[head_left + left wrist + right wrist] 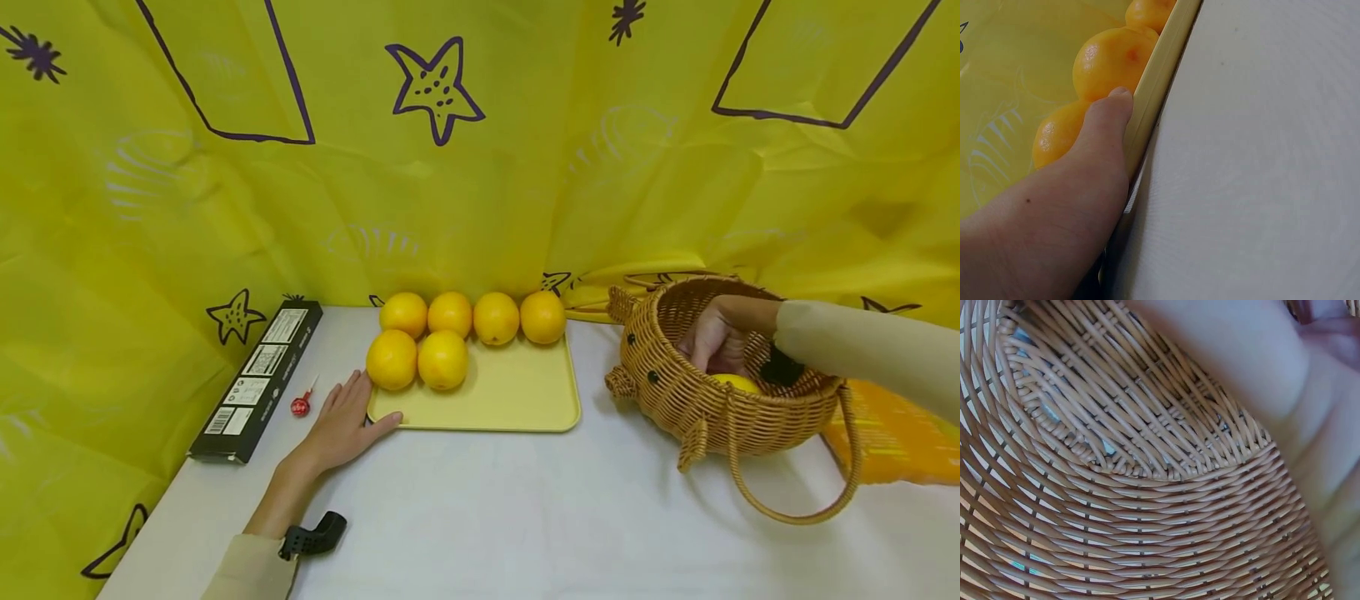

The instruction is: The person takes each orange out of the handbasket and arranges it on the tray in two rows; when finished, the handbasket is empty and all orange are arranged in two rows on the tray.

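Observation:
My left hand (343, 423) lies with straight fingers at the near left corner of a pale yellow tray (517, 387). Its thumb (1107, 122) rests along the tray's rim in the left wrist view. Several oranges (443, 360) sit on the tray, a back row of them along the far edge and two in front at the left. My right hand (718, 340) reaches down inside a pig-shaped wicker basket (675, 408). A yellow-orange fruit (737, 382) shows beside it over the basket's near wall. Its fingertips are hidden, so I cannot tell whether they grip anything.
A long black box (258, 379) with white labels lies at the left, a red lollipop (301, 406) beside it. An orange packet (892, 433) lies partly under the basket's right side. The basket's handle (795, 518) hangs toward me. A yellow patterned curtain (480, 208) stands behind the table.

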Tool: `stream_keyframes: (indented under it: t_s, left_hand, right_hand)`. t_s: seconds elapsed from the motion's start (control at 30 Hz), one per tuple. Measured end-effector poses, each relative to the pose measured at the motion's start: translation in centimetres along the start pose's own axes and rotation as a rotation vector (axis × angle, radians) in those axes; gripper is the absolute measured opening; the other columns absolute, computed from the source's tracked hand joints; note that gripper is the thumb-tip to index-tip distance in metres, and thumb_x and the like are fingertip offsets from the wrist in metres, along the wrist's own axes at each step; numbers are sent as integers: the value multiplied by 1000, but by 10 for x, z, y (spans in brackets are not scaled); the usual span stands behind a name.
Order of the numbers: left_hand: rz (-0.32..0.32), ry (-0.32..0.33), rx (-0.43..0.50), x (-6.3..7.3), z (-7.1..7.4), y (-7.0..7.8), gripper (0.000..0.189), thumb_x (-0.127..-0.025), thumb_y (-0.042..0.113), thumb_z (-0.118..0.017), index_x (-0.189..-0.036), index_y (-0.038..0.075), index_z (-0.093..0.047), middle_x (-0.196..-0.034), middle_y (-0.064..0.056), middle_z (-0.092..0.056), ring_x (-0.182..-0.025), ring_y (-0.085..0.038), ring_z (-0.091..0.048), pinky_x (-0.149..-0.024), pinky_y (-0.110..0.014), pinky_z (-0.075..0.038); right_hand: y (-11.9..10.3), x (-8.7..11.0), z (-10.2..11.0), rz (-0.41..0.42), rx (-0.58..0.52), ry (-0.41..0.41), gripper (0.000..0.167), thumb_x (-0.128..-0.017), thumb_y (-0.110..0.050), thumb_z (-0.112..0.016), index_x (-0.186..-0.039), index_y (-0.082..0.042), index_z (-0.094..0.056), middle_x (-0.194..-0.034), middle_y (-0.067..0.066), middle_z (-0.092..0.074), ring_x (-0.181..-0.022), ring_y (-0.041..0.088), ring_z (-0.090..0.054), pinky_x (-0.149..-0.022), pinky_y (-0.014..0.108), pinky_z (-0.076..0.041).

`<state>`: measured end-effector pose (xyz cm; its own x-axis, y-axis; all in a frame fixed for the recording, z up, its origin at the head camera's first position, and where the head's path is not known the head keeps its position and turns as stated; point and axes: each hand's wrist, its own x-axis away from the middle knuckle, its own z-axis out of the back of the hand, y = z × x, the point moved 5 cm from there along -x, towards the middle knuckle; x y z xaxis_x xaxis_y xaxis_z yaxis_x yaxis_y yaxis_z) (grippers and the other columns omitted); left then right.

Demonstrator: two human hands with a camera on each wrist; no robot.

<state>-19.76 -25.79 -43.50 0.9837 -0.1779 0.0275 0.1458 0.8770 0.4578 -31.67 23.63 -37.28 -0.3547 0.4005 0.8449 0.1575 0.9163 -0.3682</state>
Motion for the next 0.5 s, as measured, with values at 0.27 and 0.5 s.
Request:
stream_keyframes:
  t_s: [0.27, 0.5]
  left_hand:
    - [-4, -1, 7, -1, -1, 2, 97, -92, 59, -51, -154, -4, -10, -162, -23, -11, -151, -40, -7, -120, -60, -3]
    - [3, -2, -3, 0, 0, -1, 97, -92, 60, -50, -154, -3, -11, -162, -22, -12, -151, -40, -7, -120, -59, -3]
  right_hand:
    - [-6, 24, -7, 234, 5, 13, 25, -102, -19, -49, -115, -26, -69, -109, -10, -71, -99, 3, -66, -81, 22, -56]
    - [-3, 58, -17, 604, -15, 6, 29, -104, -10, -40, -121, -11, -63, -137, 5, -56, -114, 14, -62, -90, 25, -55]
